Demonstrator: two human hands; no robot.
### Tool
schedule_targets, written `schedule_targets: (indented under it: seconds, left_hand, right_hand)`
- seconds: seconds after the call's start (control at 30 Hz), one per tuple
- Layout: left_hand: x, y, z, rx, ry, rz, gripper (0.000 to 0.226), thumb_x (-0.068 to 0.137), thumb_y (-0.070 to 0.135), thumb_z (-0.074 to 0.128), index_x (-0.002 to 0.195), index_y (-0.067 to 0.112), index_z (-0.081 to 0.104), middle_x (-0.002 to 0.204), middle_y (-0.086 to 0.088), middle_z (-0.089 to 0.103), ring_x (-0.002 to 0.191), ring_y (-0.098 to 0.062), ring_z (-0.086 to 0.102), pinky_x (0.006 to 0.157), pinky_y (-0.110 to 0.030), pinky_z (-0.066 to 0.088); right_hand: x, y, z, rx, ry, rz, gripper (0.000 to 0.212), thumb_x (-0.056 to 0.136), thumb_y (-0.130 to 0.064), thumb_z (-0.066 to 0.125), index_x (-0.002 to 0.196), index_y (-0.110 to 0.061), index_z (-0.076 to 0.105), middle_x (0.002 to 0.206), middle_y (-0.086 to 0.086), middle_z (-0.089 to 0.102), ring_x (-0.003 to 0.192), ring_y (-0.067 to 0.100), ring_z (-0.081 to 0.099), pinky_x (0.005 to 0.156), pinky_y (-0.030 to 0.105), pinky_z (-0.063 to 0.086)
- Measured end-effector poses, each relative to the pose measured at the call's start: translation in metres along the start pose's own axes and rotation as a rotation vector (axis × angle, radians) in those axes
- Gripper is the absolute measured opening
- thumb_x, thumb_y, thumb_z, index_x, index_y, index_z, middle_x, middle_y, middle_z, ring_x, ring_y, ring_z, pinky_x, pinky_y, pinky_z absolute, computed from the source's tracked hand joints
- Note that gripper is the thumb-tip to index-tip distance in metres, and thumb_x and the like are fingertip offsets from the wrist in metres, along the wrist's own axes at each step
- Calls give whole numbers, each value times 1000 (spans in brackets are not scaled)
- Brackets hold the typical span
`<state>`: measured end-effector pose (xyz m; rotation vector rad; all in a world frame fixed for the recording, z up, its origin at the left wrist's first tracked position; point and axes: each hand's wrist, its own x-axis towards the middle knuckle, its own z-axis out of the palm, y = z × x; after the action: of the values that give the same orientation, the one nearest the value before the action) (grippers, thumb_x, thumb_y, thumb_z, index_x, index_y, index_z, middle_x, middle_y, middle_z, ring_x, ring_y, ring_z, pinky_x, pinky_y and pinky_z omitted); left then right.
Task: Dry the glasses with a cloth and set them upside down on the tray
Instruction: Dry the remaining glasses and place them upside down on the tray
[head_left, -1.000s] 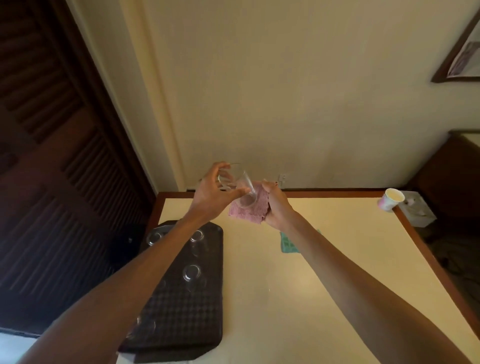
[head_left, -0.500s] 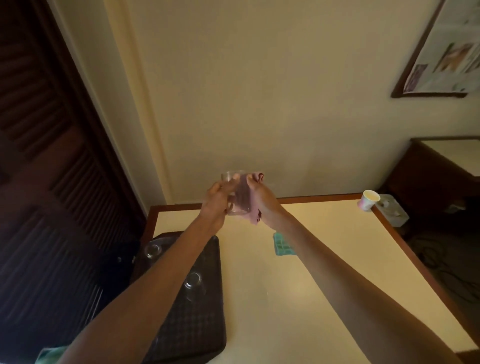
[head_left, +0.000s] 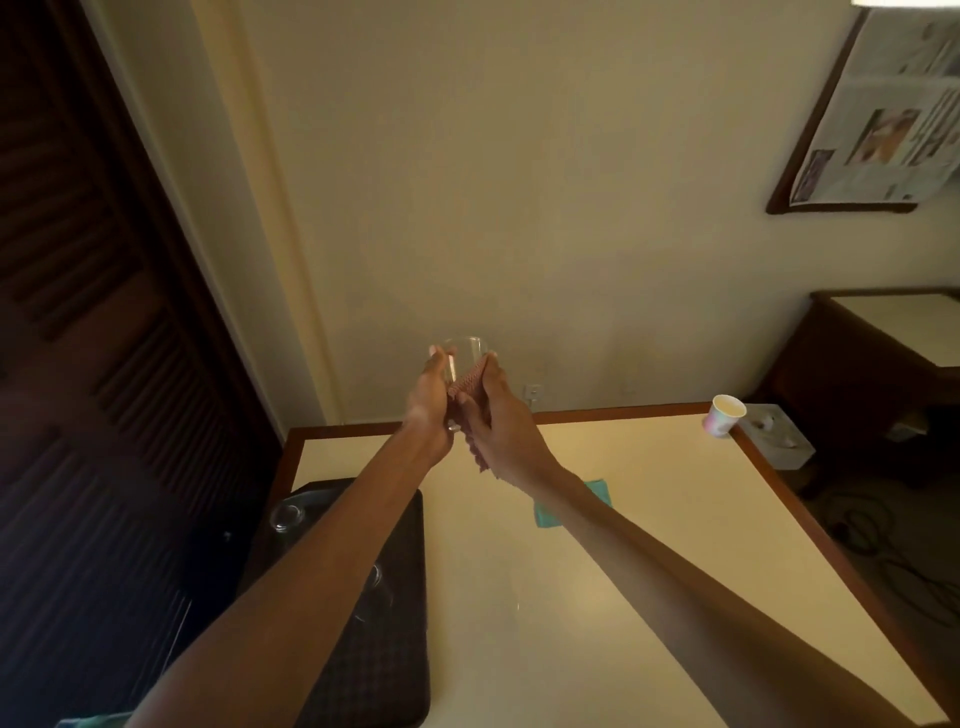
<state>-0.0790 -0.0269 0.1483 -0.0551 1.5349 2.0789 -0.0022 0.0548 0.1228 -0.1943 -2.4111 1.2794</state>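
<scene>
A clear glass (head_left: 466, 349) is held up in front of the wall, above the far edge of the table, its mouth upward. My left hand (head_left: 431, 400) grips its left side. My right hand (head_left: 496, 421) presses a pink checked cloth (head_left: 467, 387) against the glass's right side; part of the cloth hangs below the hand. On the table's left lies a dark tray (head_left: 384, 675) with clear glasses on it, one at its far left corner (head_left: 287, 517) and another (head_left: 375, 577) partly hidden by my left forearm.
A teal cloth (head_left: 597, 491) lies on the cream table (head_left: 623, 597) under my right forearm. A paper cup (head_left: 723, 414) stands at the table's far right corner, a white box (head_left: 776, 439) beyond it. Dark louvred doors are at the left.
Both hands raised the glass and brought it from tilted to upright. The pink cloth moved from under the glass to its right side. The camera view tilted upward.
</scene>
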Motion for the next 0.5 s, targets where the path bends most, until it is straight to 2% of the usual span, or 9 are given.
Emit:
schedule_targets:
  seconds: [0.07,0.13,0.17,0.2,0.27,0.33,0.37,0.43,0.5]
  left_hand:
    - [-2,-4,7,10,14,-1,52,107,56,40,129,17,67,115,-15,76,109,-33,72,86,-46,61]
    - [-6,-9,16,-13,10,-1,53,108,54,37,126,15,68,116,-14,76,111,-31,72,89,-45,61]
    - [-6,-11,19,-33,-5,6,53,109,52,36,125,14,69,118,-14,75,111,-30,72,91,-45,60]
    - [-9,-13,23,-37,-14,12,52,110,50,36,125,13,69,118,-15,75,110,-30,72,90,-44,60]
    - [-15,-12,31,-31,-22,40,51,110,50,37,125,13,69,117,-15,76,105,-28,74,85,-42,62]
    - [-19,-11,38,22,6,90,50,109,50,38,127,15,69,118,-17,74,103,-28,74,89,-43,61]
    - [-20,-11,41,55,24,115,50,109,51,38,128,17,69,121,-18,73,106,-29,73,95,-45,60]
    - [-23,-8,45,91,58,139,49,108,54,38,120,19,71,119,-15,72,108,-29,70,101,-46,56]
    - [-24,-2,47,71,100,141,46,107,57,38,105,22,69,110,-10,72,106,-28,68,100,-45,55]
  right_hand:
    - [10,3,-9,-101,108,-65,62,105,-36,47,155,-7,25,112,15,66,79,16,70,63,16,54]
    - [18,4,-15,-152,199,-92,63,102,-39,52,152,-6,32,121,11,66,101,22,69,83,23,58]
    - [21,0,-20,-141,225,-91,61,102,-41,52,150,-7,37,121,9,66,104,20,68,87,25,58]
    - [24,-1,-24,-97,238,-94,55,102,-42,52,144,-9,44,117,7,68,102,18,68,86,25,58]
    - [28,-4,-32,47,245,-57,36,103,-40,51,128,-14,55,106,3,70,91,13,69,75,15,57]
    - [32,-8,-38,180,234,46,39,104,-44,44,127,-15,57,106,-1,66,89,10,66,70,6,49]
    - [32,-10,-39,239,221,120,47,104,-50,38,129,-14,57,108,0,65,94,13,65,75,9,49]
    - [32,-12,-34,291,181,227,63,103,-61,23,120,-12,60,103,2,69,95,17,68,84,26,54]
    - [21,-17,-29,292,148,204,62,107,-51,18,107,-6,61,82,3,67,74,15,68,72,28,56]
